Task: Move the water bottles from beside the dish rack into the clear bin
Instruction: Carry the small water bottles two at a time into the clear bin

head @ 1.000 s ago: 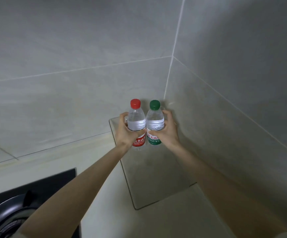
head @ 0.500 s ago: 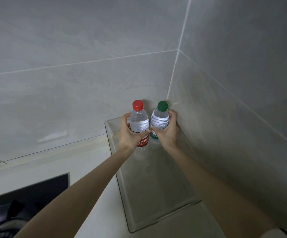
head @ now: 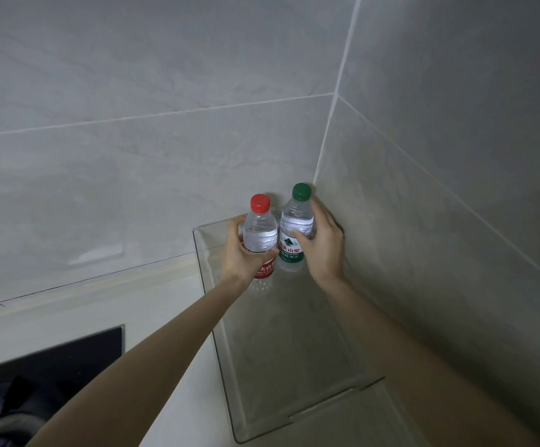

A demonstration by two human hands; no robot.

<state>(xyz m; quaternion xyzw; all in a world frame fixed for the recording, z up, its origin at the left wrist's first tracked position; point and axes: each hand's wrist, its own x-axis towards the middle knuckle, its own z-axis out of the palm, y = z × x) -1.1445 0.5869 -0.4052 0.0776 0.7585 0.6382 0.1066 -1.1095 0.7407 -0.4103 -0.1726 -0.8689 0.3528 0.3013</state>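
Gripping the ribbed clear-plastic red-cap bottle [head: 260, 233], the left hand [head: 241, 253] curls its fingers round the label; the right hand [head: 325, 250] wraps thumb and fingers round the green-cap bottle [head: 296, 221] at its shoulder. Both bottles are upright, side by side, inside the far end of one smooth, transparent rectangular bin [head: 281, 366], set in the corner of two glossy grey tiled walls [head: 133, 156]. One black stove [head: 52, 359] sits in the pale counter [head: 68, 317]
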